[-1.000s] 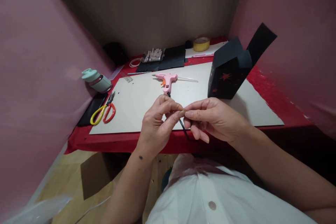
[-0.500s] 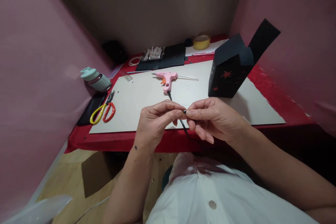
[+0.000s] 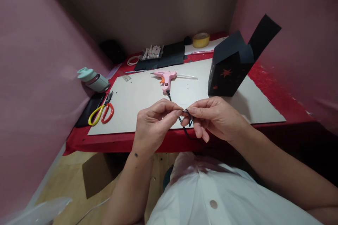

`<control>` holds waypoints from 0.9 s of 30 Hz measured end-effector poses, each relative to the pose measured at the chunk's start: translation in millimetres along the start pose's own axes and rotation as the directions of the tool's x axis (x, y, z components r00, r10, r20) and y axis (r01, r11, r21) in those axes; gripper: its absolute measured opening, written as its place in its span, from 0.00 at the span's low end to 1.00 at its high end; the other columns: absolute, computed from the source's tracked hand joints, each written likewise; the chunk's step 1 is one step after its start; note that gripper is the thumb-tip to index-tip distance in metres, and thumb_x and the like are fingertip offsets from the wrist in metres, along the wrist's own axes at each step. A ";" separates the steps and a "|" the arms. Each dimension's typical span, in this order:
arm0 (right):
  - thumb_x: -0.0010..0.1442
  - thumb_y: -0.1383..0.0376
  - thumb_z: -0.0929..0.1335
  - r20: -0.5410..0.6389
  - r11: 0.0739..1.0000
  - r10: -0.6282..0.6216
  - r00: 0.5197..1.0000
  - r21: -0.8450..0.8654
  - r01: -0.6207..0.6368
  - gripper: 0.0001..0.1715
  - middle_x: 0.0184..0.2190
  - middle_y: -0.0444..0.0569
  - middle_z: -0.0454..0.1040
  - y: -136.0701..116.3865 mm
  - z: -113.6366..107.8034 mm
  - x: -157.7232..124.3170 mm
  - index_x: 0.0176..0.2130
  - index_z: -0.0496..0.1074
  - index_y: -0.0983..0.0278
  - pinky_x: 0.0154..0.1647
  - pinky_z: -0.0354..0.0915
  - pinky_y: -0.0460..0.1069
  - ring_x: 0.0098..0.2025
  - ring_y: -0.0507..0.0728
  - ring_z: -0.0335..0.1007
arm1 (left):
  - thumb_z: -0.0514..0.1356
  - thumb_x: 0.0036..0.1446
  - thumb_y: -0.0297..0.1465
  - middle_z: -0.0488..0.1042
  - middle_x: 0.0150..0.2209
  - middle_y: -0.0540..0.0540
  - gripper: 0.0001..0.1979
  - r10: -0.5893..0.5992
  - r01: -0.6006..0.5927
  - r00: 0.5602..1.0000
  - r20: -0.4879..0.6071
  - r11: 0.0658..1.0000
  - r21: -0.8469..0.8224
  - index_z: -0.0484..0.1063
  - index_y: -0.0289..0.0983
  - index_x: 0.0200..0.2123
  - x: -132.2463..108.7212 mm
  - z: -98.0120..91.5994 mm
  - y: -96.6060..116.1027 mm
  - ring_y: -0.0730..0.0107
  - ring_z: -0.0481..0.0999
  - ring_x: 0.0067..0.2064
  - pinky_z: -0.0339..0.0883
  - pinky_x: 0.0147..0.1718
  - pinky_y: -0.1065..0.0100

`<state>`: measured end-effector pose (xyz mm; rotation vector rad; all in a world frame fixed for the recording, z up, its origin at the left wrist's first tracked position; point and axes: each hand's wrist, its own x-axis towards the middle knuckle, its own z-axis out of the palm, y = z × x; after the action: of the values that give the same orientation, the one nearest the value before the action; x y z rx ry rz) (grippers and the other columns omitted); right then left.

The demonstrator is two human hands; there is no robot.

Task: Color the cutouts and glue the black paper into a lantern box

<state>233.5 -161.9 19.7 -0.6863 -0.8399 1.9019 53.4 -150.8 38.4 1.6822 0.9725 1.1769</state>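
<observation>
A thin black strip (image 3: 189, 119), bent into a small loop, is pinched between my two hands above the front edge of the white board (image 3: 132, 110). My left hand (image 3: 155, 123) holds one end between thumb and index finger. The thumb and fingers of my right hand (image 3: 215, 116) grip the other side, with its lower fingers partly curled. Just beyond lies a pink hot glue gun (image 3: 166, 80) with a clear glue stick in its back; its black cord runs behind my fingers. A black paper box (image 3: 232, 66) with star cut-outs and a raised flap stands at the right.
Scissors (image 3: 101, 112) with yellow and red handles lie at the left edge, near a mint-lidded bottle (image 3: 93, 79). At the back are markers (image 3: 152, 52), black paper (image 3: 171, 56) and a yellow tape roll (image 3: 201, 40). Pink walls (image 3: 34, 59) flank the table.
My hands have drawn slightly apart, and more of the black strip now shows as a loop between my fingers. The view has shifted slightly.
</observation>
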 end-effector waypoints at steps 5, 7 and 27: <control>0.49 0.57 0.80 -0.018 0.999 -0.020 1.000 -0.048 0.019 0.18 0.22 0.49 0.80 0.7 1.5 -2.0 0.27 0.79 0.70 0.10 0.65 0.41 0.14 0.51 0.72 | 0.66 0.57 0.21 0.77 0.26 0.54 0.08 -0.017 0.017 1.000 0.026 1.000 0.025 0.79 0.38 0.28 -1.3 2.2 3.7 0.80 0.75 0.28 0.67 0.28 0.78; 0.47 0.56 0.81 -0.018 0.998 -0.009 1.000 -0.069 0.008 0.20 0.18 0.48 0.77 0.5 2.5 -2.1 0.26 0.79 0.70 0.09 0.64 0.40 0.12 0.51 0.70 | 0.66 0.57 0.21 0.76 0.26 0.54 0.08 0.026 -0.028 0.999 0.032 0.996 0.084 0.79 0.37 0.27 -2.0 2.6 5.1 0.80 0.75 0.28 0.67 0.29 0.77; 0.41 0.56 0.83 -0.025 0.998 0.054 0.998 0.013 -0.054 0.23 0.16 0.48 0.76 4.0 7.5 1.7 0.23 0.76 0.70 0.07 0.62 0.40 0.11 0.50 0.67 | 0.64 0.60 0.19 0.77 0.30 0.48 0.05 0.313 -0.344 0.939 0.142 0.878 0.334 0.78 0.32 0.34 -7.4 1.0 3.2 0.78 0.75 0.32 0.68 0.32 0.75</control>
<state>225.1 -163.7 21.0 -0.7309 -0.8006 1.9408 52.9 -158.9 38.9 2.2398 0.9070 1.1824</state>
